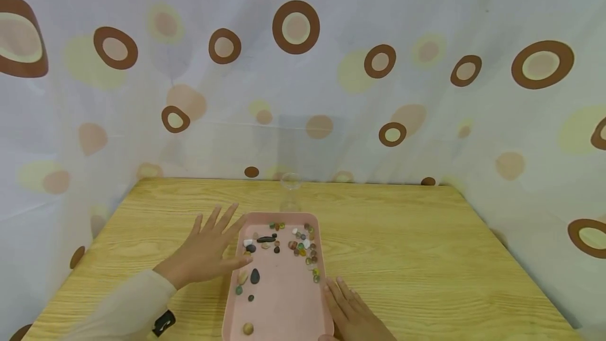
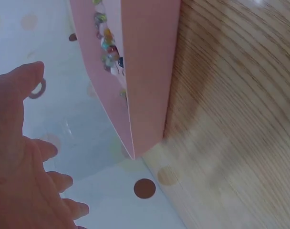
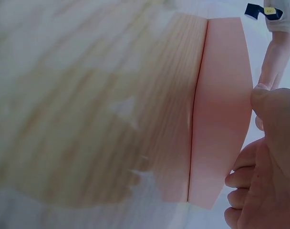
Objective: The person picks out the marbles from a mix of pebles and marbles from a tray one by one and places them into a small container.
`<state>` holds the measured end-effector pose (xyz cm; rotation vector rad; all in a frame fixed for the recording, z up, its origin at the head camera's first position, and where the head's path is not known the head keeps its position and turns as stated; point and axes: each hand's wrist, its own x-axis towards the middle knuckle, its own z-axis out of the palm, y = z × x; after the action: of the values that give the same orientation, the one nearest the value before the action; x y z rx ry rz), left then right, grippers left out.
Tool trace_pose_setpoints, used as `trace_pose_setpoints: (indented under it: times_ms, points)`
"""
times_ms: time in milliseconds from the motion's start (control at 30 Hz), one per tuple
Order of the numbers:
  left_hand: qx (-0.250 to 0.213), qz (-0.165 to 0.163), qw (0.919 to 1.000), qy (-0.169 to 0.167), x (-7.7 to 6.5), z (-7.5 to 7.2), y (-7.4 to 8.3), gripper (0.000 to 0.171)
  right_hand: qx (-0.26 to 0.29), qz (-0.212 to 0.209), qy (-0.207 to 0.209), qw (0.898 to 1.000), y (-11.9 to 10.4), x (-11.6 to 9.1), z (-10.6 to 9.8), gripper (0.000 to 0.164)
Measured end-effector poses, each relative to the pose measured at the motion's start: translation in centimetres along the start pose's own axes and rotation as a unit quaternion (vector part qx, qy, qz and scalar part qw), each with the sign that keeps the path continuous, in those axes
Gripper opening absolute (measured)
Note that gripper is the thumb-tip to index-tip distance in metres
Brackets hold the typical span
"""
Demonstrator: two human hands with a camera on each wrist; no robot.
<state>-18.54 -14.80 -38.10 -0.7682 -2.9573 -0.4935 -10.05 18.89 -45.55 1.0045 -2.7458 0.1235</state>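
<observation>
Pebbles [image 1: 255, 276] and glass beads [image 1: 302, 252] lie along the sides and far end of the pink tray [image 1: 284, 288], which stands on the wood-grain tabletop [image 1: 402, 236] before you. Your left hand [image 1: 205, 251], spread and holding nothing, hovers by its left rim. Your right hand [image 1: 355, 314] touches its right side with extended fingers, ungrasping. Just behind stands a clear glass vessel [image 1: 291, 193].

From here I see a pink tray [image 1: 289, 301], stones [image 1: 255, 276] in black, white, green and amber, a yellow wood-grained table [image 1: 397, 236], a cream sleeve [image 1: 130, 304], and whitish cloth [image 1: 322, 86] patterned with brown rings and peach and yellow spots.
</observation>
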Motion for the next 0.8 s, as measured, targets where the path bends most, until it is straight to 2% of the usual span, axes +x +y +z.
trace_pose_setpoints:
  times_ms: [267, 533, 600, 667, 800]
  points:
    - [-0.069, 0.048, 0.9964, -0.017, 3.3, 1.4, 3.8, 0.081, 0.038, 0.026, -0.046, 0.998, -0.3, 0.3, -0.8, 0.076]
    - [-0.135, 0.052, 0.9892, -0.024, 5.7, 3.9, 6.9, 0.088, 0.003, 0.008, -0.025, 1.000, -0.1, 0.4, -0.6, 0.079]
    - [-0.145, 0.050, 0.9880, -0.019, 6.1, 4.8, 7.3, 0.082, 0.005, 0.006, -0.026, 1.000, -0.1, 0.4, -0.5, 0.079]
    - [-0.159, 0.050, 0.9859, -0.018, 6.4, 5.7, 7.5, 0.069, 0.007, 0.002, -0.025, 1.000, -0.2, 0.4, -0.5, 0.079]
    - [-0.137, 0.084, 0.9865, -0.032, 7.3, 7.5, 7.9, 0.038, -0.004, -0.005, -0.019, 1.000, -0.1, 0.4, -0.6, 0.079]
